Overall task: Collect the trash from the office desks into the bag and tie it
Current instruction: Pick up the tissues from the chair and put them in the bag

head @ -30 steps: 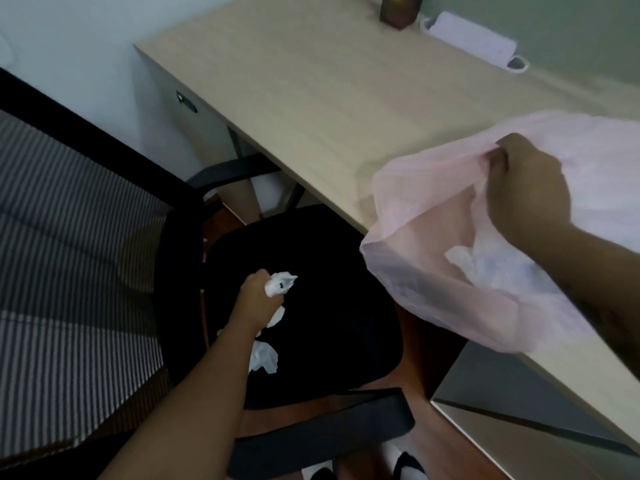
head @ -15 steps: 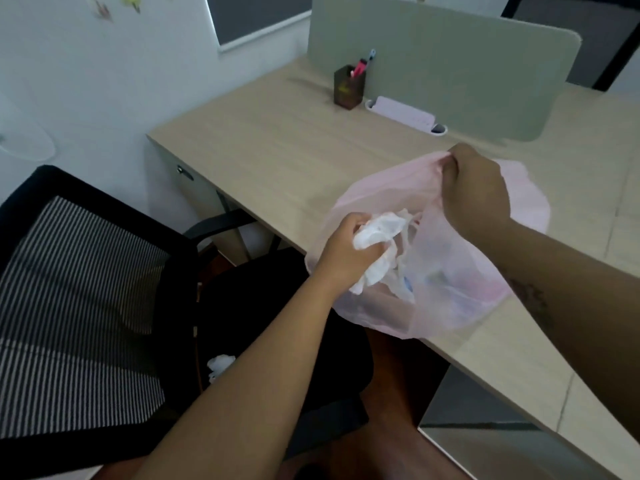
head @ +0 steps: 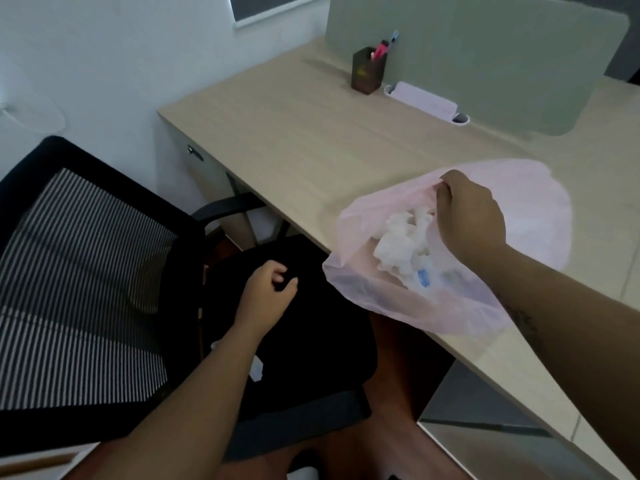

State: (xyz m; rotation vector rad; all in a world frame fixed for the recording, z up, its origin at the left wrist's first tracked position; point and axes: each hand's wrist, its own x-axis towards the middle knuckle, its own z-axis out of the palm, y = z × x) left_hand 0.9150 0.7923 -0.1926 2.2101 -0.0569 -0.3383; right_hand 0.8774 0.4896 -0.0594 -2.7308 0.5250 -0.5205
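A thin pink plastic bag (head: 374, 292) lies on the front edge of the light wooden desk (head: 311, 150), its mouth facing me. My right hand (head: 471, 216) pinches the bag's upper rim and holds it up. Inside lie crumpled white tissues (head: 398, 244) and a small blue scrap (head: 423, 279). My left hand (head: 268, 296) hovers over the black chair seat (head: 311, 341), fingers loosely curled, holding nothing. One crumpled white tissue (head: 257, 369) lies on the seat, partly hidden by my left forearm.
The office chair's striped mesh back (head: 79, 282) stands at left, with an armrest (head: 228, 206) under the desk edge. A brown pen holder (head: 368, 72) and a white holder (head: 426, 102) sit by the grey divider panel (head: 485, 53).
My left hand lifted a tissue from the chair seat, dropped it into the bag, and has come back over the seat with nothing in it. My right hand kept hold of the rim.
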